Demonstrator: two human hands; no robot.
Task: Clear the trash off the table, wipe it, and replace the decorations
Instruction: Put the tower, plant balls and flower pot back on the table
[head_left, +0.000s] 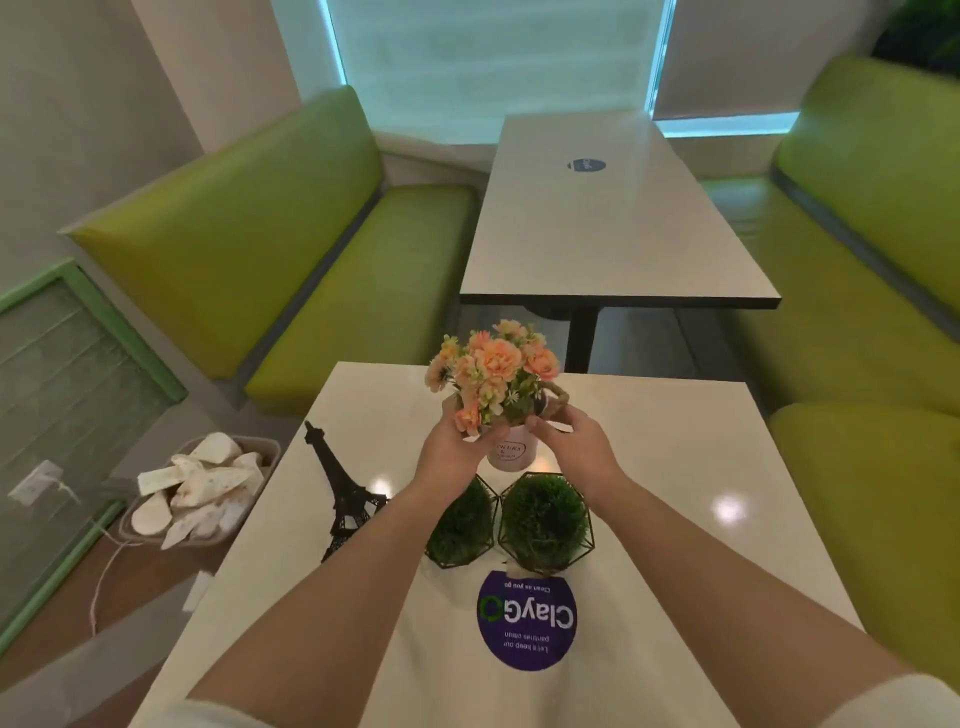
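Both hands, left hand (451, 451) and right hand (574, 448), cup a pink flower pot (506, 453) of peach blooms, fingers curled round its sides.

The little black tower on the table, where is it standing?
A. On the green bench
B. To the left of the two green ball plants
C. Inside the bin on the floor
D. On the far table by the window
B: the black tower stands upright on the near table, left of the two green ball plants in wire frames.
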